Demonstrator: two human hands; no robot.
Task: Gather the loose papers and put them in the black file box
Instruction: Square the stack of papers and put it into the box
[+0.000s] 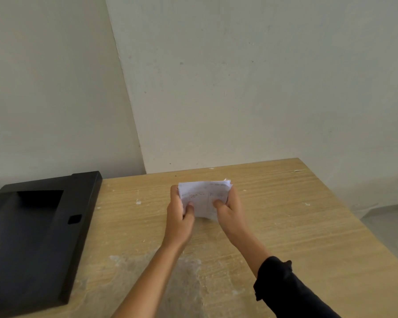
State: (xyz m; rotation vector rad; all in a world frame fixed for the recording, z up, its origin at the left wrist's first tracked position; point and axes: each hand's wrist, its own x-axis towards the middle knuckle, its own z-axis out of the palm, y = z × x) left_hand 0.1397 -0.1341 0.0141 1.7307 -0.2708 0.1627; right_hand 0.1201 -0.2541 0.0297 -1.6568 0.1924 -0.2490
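Papers: a small stack of white sheets (203,198) held upright in front of the person, above the wooden table (285,226); the lower edge hangs just over the tabletop, and whether it touches cannot be told

Left hand: the left hand (178,216) is closed on the stack's left edge, thumb on the near face, the other digits wrapped behind

Right hand: the right hand (230,210) is closed on the right edge in the same way, thumb pressed to the front sheet; a dark sleeve (283,288) is pushed up that forearm

File box: the black file box (32,237) lies flat at the table's left side, well apart from the papers; it shows a sunken recess on top and a small square cut-out in its side

Loose sheets left: none visible on the table (the stack appears to hold them all)

Weight and feel: judged very light, thin and limp; the sheets would bend or fan apart if pinched at one corner only; the upper right corners already sit slightly uneven

Where to hold: both side edges, as now, keeps the stack square; for a one-handed carry, a firm pinch across the middle of one edge seems safest; smooth sheets may slide on each other, so the squeeze should stay steady

Writing: faint ruled lines and handwritten marks show on the front sheet; too small and blurred to read

Brands and labels: none can be made out on the box or the papers
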